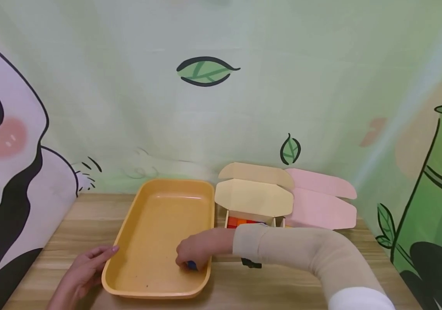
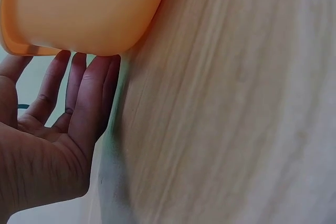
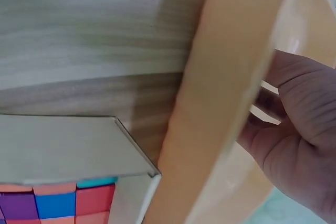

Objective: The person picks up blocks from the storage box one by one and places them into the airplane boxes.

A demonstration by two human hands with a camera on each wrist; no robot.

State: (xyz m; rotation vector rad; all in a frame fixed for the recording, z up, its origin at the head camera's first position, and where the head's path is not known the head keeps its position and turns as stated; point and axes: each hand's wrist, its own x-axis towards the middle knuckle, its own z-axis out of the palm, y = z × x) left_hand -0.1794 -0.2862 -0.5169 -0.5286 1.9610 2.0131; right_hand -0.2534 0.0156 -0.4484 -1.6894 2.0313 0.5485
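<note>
A yellow-orange plastic tray (image 1: 159, 224) lies on the wooden table. My right hand (image 1: 195, 249) is inside the tray near its right front corner, its fingers curled round a small blue block (image 1: 192, 265); only a bit of the block shows. In the right wrist view that hand (image 3: 294, 129) reaches over the tray's rim, and its fingertips are hidden behind the wall. At the tray's left side, my left hand (image 1: 87, 269) touches the rim. Its fairly straight fingers (image 2: 86, 90) rest against the outer wall in the left wrist view.
Right of the tray stands a cream box (image 1: 253, 198) with its lid up, holding coloured blocks (image 3: 56, 204). A pink box lid (image 1: 321, 206) stands up beside it. Behind the table hangs a green printed cloth (image 1: 135, 94). Some small dark specks lie in the tray.
</note>
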